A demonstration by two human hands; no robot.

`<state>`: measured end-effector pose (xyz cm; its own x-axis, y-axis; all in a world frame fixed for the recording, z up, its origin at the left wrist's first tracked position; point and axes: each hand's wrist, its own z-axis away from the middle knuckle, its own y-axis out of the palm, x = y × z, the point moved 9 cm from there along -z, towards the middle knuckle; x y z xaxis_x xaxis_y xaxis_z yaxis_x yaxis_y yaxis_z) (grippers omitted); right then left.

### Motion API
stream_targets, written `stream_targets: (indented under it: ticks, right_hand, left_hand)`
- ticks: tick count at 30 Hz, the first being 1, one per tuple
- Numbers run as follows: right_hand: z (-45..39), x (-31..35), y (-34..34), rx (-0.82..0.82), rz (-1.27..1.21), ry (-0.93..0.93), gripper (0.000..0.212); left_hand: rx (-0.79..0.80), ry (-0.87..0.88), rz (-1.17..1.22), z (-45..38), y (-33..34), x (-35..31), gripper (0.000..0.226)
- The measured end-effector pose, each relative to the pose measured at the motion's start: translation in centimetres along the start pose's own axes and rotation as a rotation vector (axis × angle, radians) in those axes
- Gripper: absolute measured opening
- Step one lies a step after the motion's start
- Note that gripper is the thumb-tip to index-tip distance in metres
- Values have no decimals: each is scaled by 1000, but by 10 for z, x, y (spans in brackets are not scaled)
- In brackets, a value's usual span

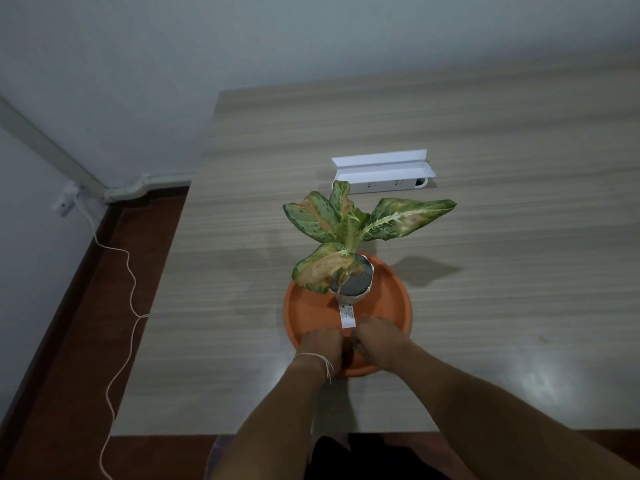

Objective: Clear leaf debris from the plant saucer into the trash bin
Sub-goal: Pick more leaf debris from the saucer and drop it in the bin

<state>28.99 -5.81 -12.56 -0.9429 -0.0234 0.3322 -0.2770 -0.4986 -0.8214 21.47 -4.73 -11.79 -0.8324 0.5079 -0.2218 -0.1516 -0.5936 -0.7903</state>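
The orange saucer sits on the wooden table, near the table's front edge and a little left of its middle. A small potted plant with speckled green and yellowing leaves stands in the saucer toward its 12 o'clock side, in a white pot with a white label strip hanging down toward 6 o'clock. Both hands are down in the saucer at its 6 o'clock rim, knuckles up and fingers curled under. The left hand, with a thin thread bracelet at the wrist, sits at about 7 o'clock; the right hand sits just beside it at about 5 o'clock, the two nearly touching. Something small and dark shows between them, too small to tell what it is, and I cannot tell whether either hand has hold of anything. A white open box lies on the table at 12 o'clock, well beyond the plant. A thin cord trails along the floor at 9 o'clock.
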Motion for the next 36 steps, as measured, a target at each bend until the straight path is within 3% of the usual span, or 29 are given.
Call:
stream_targets:
  ticks: [7, 14, 21, 28, 36]
  right_hand:
    - [-2, -7, -21, -116, -182, -7, 18]
    - [-4, -28, -49, -309, -390, 64, 12]
    - [8, -31, -79, -373, -467, 24, 18]
    - [7, -12, -69, -298, -351, -12, 12]
    - [-3, 59, -59, -234, -317, -206, 16]
  left_hand:
    - [3, 13, 89, 2, -7, 11, 21]
    - [-129, -119, 246, 10, -24, 36, 22]
    - [-267, -160, 396, 23, -42, 45, 19]
    - [-365, -207, 416, 39, -52, 56, 10]
    - [-472, -332, 510, 93, -51, 98, 6]
